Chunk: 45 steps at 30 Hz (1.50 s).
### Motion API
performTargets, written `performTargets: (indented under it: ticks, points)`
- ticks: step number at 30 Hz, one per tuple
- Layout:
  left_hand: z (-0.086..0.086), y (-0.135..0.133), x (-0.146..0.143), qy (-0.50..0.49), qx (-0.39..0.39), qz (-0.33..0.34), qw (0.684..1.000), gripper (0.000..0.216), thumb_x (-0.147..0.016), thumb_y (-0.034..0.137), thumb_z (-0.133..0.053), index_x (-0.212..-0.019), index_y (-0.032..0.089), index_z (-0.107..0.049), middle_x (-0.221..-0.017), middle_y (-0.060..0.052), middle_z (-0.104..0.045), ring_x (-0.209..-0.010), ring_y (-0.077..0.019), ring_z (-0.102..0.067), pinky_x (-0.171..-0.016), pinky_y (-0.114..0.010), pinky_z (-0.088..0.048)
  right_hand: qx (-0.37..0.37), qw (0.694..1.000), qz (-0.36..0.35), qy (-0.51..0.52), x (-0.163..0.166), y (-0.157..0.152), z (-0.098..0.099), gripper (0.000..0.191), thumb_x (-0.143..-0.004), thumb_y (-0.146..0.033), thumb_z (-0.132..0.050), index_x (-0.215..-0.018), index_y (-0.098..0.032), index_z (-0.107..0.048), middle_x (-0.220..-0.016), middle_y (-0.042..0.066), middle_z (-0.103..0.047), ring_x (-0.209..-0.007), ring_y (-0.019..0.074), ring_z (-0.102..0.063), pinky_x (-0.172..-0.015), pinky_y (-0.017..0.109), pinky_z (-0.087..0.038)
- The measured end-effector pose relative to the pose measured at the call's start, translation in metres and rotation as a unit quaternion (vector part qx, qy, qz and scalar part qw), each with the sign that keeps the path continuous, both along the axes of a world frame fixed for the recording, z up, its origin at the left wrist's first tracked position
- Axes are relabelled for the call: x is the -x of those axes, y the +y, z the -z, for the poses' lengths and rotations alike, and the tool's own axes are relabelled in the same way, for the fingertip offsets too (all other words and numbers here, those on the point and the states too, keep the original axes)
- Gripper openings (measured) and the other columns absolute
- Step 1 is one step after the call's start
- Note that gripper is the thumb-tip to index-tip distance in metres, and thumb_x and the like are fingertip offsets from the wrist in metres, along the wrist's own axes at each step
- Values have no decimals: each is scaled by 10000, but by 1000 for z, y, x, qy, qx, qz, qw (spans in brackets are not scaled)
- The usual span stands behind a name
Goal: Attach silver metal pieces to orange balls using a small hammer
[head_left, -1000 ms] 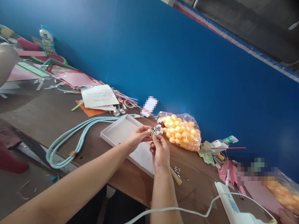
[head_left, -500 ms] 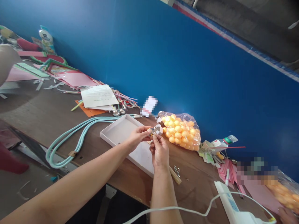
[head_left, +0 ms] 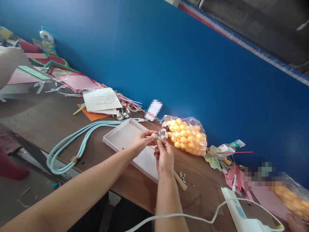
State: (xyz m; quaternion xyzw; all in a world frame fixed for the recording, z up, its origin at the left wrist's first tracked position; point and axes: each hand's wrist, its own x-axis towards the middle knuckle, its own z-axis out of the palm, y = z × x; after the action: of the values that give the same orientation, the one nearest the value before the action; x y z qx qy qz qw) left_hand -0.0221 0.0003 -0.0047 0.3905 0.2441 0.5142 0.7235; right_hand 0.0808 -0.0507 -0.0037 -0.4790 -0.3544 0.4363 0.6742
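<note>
My left hand (head_left: 142,141) pinches a small shiny round metal piece (head_left: 156,136) between thumb and fingers, above the shallow white box lid (head_left: 120,137). From the near side, the fingertips of my right hand (head_left: 164,157) are closed at the lower edge of the same piece. Its exact kind is too small to make out, and fingers cover part of it. Beside my right wrist lie several small silver bits (head_left: 182,176) and a wooden strip (head_left: 180,182). Pale blue cords (head_left: 82,141) loop to the left of the lid.
A clear bag of orange balls (head_left: 185,137) sits behind my hands. Silver round bells (head_left: 123,116) and papers (head_left: 102,100) lie at the back left. A white power strip (head_left: 234,206) with its cable (head_left: 183,215) crosses the front right. Another person's hand (head_left: 11,61) is at far left.
My two hands stay at the metal piece with hardly any movement. The other person's hand at the far left has shifted a little to the right.
</note>
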Motion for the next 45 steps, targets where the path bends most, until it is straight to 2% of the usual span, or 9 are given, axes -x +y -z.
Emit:
performTargets:
  ticks: [17,30,38,45]
  points:
    - [-3,-1,0,23,-10,-24,999,422,-627,368,-801,-940,109,-688,-882,-64,-658,-734,-141,-626,-752,-308,-537,-20,1000,-13,12,1,1,3,238,-698,-336,-732,-790,-190,-568,-548,-83,-477,-451,40,-379,-420,169,-306]
    - [-2,-3,0,60,-43,-38,997,387,-662,376,-769,-944,124,-686,-876,-61,-659,-698,-132,-623,-706,-282,-533,-29,999,-2,29,4,1,2,252,-688,-310,-749,-776,-192,-544,-531,-90,-490,-455,45,-414,-425,167,-345]
    - [0,-3,-1,79,-52,-42,995,376,-680,368,-753,-960,127,-682,-884,-66,-666,-694,-137,-625,-668,-272,-530,-16,1000,4,21,3,2,3,268,-697,-319,-750,-795,-190,-536,-498,-94,-502,-435,51,-438,-442,179,-382]
    - [-2,-4,-1,75,-43,-40,995,383,-676,363,-757,-958,115,-684,-801,-51,-655,-649,-126,-603,-624,-252,-505,-4,1000,7,14,3,6,8,288,-691,-343,-757,-789,-195,-531,-495,-103,-480,-422,48,-416,-427,176,-377]
